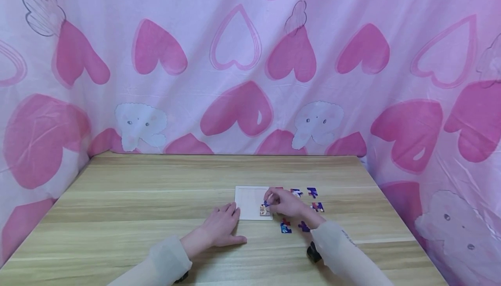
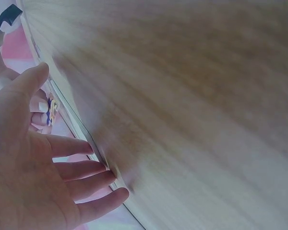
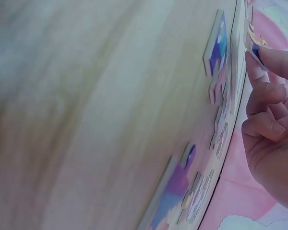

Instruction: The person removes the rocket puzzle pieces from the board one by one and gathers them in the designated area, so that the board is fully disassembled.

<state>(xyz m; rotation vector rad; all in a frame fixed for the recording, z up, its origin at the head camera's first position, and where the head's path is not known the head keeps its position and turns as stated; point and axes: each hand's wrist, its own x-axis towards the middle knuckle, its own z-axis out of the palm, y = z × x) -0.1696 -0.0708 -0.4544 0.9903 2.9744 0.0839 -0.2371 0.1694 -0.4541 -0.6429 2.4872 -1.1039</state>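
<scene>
My right hand (image 1: 287,203) pinches a jigsaw piece (image 3: 254,43) between thumb and fingers; its printed face shows cream, yellow and dark blue. In the head view this piece overlaps the lower right corner of a thin, pale puzzle tray (image 1: 248,201). The right hand's other fingers are curled. My left hand (image 1: 221,227) lies with fingers extended, fingertips at the tray's left edge and thumb pointing right over the table. The left wrist view also shows the pinched piece beyond my left thumb (image 2: 36,79).
Several loose jigsaw pieces lie right of the tray, among them a blue and red one (image 1: 285,226), a purple one (image 1: 303,226) and a dark blue one (image 1: 312,192). My right forearm passes over this area. A pink heart-print curtain (image 1: 235,59) hangs behind the wooden table (image 1: 156,181).
</scene>
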